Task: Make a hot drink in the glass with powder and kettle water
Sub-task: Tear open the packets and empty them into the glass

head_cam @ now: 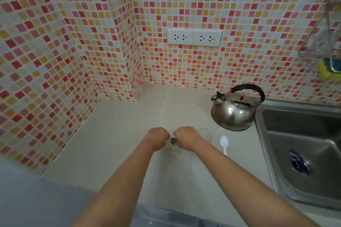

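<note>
Both hands meet over the middle of the pale counter (114, 143). My left hand (156, 139) and my right hand (184, 137) are closed on a small dark sachet (173, 141) held between them; most of it is hidden by the fingers. A clear glass (206, 134) stands just right of my right hand, partly covered by it. A white plastic spoon (224, 143) lies on the counter to the right of the glass. The steel kettle (233, 114) with a black handle stands behind, near the sink.
A steel sink (302, 145) fills the right side, with a blue item at its drain. Tiled walls close off the back and left. Two double sockets (194, 37) sit on the back wall. A hanging rack with a sponge (325, 69) is at the upper right.
</note>
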`<state>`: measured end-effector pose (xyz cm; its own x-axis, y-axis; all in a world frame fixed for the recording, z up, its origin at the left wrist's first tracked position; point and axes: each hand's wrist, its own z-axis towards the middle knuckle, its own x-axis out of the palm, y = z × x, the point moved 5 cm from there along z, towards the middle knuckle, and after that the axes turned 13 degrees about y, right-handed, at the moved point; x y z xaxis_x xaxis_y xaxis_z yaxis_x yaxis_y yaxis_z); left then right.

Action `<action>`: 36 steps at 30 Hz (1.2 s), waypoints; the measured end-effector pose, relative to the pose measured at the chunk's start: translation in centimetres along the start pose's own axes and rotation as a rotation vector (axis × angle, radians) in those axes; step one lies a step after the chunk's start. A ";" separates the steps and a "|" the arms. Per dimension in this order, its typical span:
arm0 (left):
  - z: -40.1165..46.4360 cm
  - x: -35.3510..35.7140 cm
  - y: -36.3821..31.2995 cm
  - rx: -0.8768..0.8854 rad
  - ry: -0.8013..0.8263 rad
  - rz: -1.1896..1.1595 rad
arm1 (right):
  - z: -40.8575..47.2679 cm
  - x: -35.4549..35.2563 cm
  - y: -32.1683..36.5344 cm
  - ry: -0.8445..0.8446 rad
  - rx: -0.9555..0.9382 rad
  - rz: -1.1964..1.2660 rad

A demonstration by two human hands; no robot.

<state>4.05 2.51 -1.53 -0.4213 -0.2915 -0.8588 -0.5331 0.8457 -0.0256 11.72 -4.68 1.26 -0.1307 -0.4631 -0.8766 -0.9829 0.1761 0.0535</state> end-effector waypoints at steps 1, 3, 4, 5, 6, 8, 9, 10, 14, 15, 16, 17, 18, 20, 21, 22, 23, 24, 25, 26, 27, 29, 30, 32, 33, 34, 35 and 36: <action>0.0 0.6 -0.3 -0.015 0.032 0.007 | 0.2 0.6 0.5 0.026 0.000 -0.033; 0.2 2.1 -0.6 -0.015 0.030 -0.077 | 0.6 2.3 1.1 0.050 -0.025 -0.065; 0.2 2.8 -0.9 -0.018 0.031 -0.128 | 0.8 3.4 1.3 0.069 -0.024 -0.085; 0.3 3.3 -1.1 -0.018 0.027 -0.188 | 1.0 4.2 1.4 0.082 -0.026 -0.094; 0.4 3.6 -1.2 -0.014 0.015 -0.255 | 1.2 4.8 1.4 0.079 -0.024 -0.104; 0.6 3.6 -1.2 -0.010 -0.038 -0.342 | 1.6 5.8 1.3 0.057 -0.013 -0.098; 0.7 3.8 -1.2 -0.007 -0.045 -0.363 | 1.7 6.3 1.2 0.043 -0.009 -0.089; 0.9 3.9 -1.3 0.001 -0.049 -0.351 | 1.8 6.6 1.2 0.029 -0.008 -0.084; 1.0 4.3 -2.2 0.052 -0.063 -0.189 | 1.8 7.5 0.9 -0.014 -0.005 -0.044; 1.0 4.4 -2.5 0.058 -0.066 -0.142 | 1.8 7.6 0.9 -0.018 -0.006 -0.045; 0.9 4.5 -2.7 0.058 -0.069 -0.096 | 1.9 7.8 0.8 -0.019 -0.004 -0.046; 0.9 4.6 -2.8 0.056 -0.071 -0.062 | 1.9 7.9 0.8 -0.017 -0.007 -0.050; 0.8 4.7 -3.0 0.054 -0.073 -0.038 | 1.8 7.9 0.8 -0.018 -0.008 -0.053; 0.6 4.7 -3.1 0.040 -0.072 -0.027 | 1.8 7.9 0.7 -0.019 -0.005 -0.038; 0.5 4.6 -3.0 0.031 -0.067 -0.037 | 1.7 7.7 0.7 -0.024 0.001 -0.022; 0.5 4.4 -2.9 0.023 -0.061 -0.051 | 1.7 7.5 0.6 -0.029 0.010 -0.004; 0.5 4.2 -2.8 0.018 -0.057 -0.068 | 1.5 7.1 0.6 -0.038 0.023 0.016; 0.5 3.8 -2.6 0.012 -0.051 -0.087 | 1.5 6.7 0.5 -0.046 0.036 0.042; 0.4 3.3 -2.3 0.007 -0.054 -0.112 | 1.5 6.1 0.4 -0.058 0.050 0.069; 0.4 2.7 -2.1 0.000 -0.061 -0.136 | 1.3 5.5 0.2 -0.074 0.066 0.096; 0.3 2.0 -1.8 -0.009 -0.070 -0.154 | 1.2 4.9 0.1 -0.094 0.080 0.119; 0.0 0.6 -1.3 -0.034 -0.084 -0.177 | 1.2 3.6 0.0 -0.118 0.091 0.147; -0.2 -0.1 -1.2 -0.042 -0.085 -0.189 | 1.1 2.9 0.0 -0.121 0.096 0.163; -0.6 -1.7 -0.8 -0.046 -0.094 -0.225 | 0.7 1.2 0.0 -0.138 0.107 0.225; -0.8 -2.7 -0.7 -0.046 -0.111 -0.240 | 0.4 0.3 0.0 -0.156 0.116 0.264; -1.1 -3.7 -0.5 -0.044 -0.131 -0.250 | 0.2 -0.5 -0.2 -0.177 0.127 0.307; -1.4 -4.7 -0.5 -0.040 -0.148 -0.257 | -0.2 -1.3 -0.4 -0.202 0.140 0.355; -1.8 -5.7 -0.4 -0.037 -0.161 -0.265 | -0.6 -2.0 -0.7 -0.231 0.157 0.408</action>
<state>5.33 2.96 4.29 -0.1441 -0.4229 -0.8946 -0.6362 0.7321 -0.2436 12.60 -4.38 3.24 -0.4511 -0.1272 -0.8834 -0.8240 0.4396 0.3574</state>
